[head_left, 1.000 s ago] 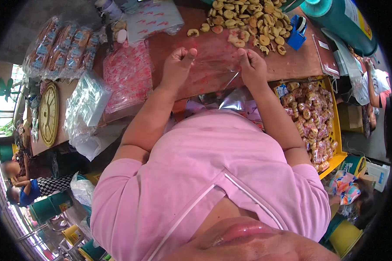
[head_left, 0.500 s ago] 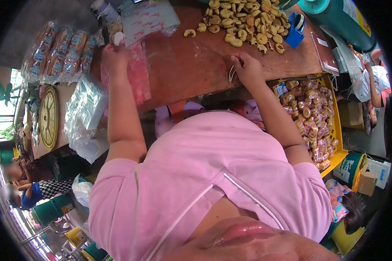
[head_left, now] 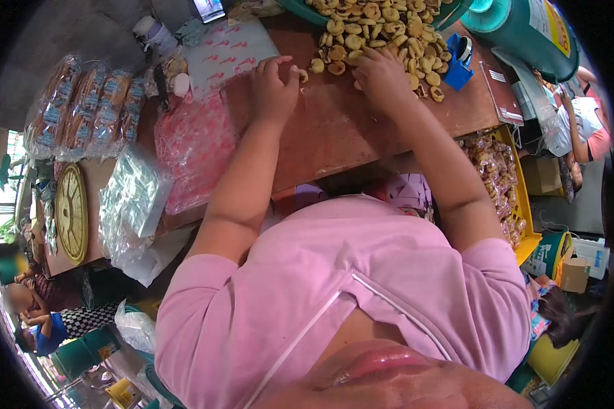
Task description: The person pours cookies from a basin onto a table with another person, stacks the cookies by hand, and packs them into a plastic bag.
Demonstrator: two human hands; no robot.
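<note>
Plainly, we have both hands over the brown table (head_left: pixel 320 140), 1 on each side of a bare stretch of wood. Our left hand (head_left: pixel 274 90) rests near the printed plastic sheets (head_left: pixel 228 49), its fingers bent and its thumb standing apart from them. Just beside that thumb lies 1 loose biscuit (head_left: pixel 303 75); we cannot tell whether they touch. Our right hand (head_left: pixel 382 80) reaches into the near edge of the biscuit pile (head_left: pixel 416 34), fingers stretched forward among the pieces, and we cannot tell whether they pinch any. The pile spreads over the far side of the table, up against a green basin (head_left: pixel 309 9). To its right we see a blue tape dispenser (head_left: pixel 460 68), and nearer us a yellow crate (head_left: pixel 523 194) holds wrapped biscuit packs (head_left: pixel 492 167). On our left lie a pink-red stack of plastic (head_left: pixel 192 153), then a bundle of clear bags (head_left: pixel 136 187), with 4 rows of packaged bread (head_left: pixel 82 109) farther out and a gold-rimmed oval clock (head_left: pixel 71 213) below them.
</note>
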